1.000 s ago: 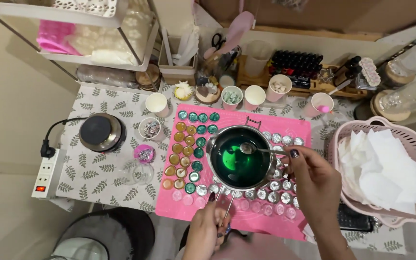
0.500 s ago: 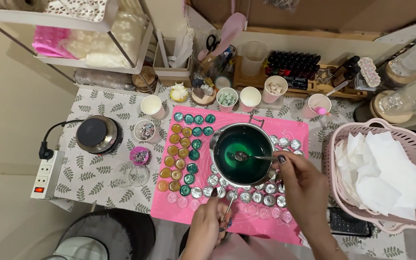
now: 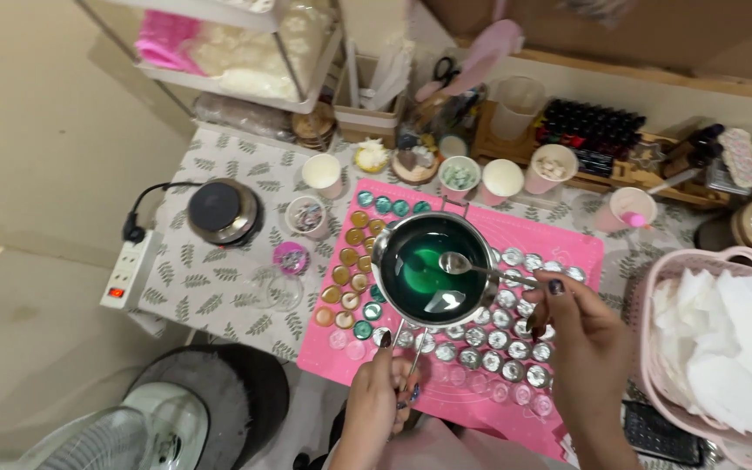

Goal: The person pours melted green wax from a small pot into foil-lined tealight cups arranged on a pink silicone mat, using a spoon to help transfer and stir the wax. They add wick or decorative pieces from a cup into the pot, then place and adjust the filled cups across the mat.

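Note:
A small metal pot [image 3: 433, 267] of dark green liquid stands on a pink mat [image 3: 567, 252]. My left hand [image 3: 380, 400] grips the pot's thin handle at the near side. My right hand [image 3: 580, 335] holds a metal spoon [image 3: 472, 265] by its handle, with the bowl of the spoon just above the green liquid. Rows of small round tins cover the mat: gold and green filled ones [image 3: 350, 261] to the left of the pot, silver ones [image 3: 502, 348] to the right and in front of it.
A small electric hot plate [image 3: 219, 209] and a power strip [image 3: 128, 270] sit at the left. Paper cups [image 3: 502, 178] line the back of the mat. A pink basket [image 3: 654, 296] of white paper stands at the right. A fan [image 3: 132, 435] is on the floor.
The view has shifted and tilted a little. My right hand has lifted the spoon so its bowl sits over the middle of the pot. My left hand stays on the handle.

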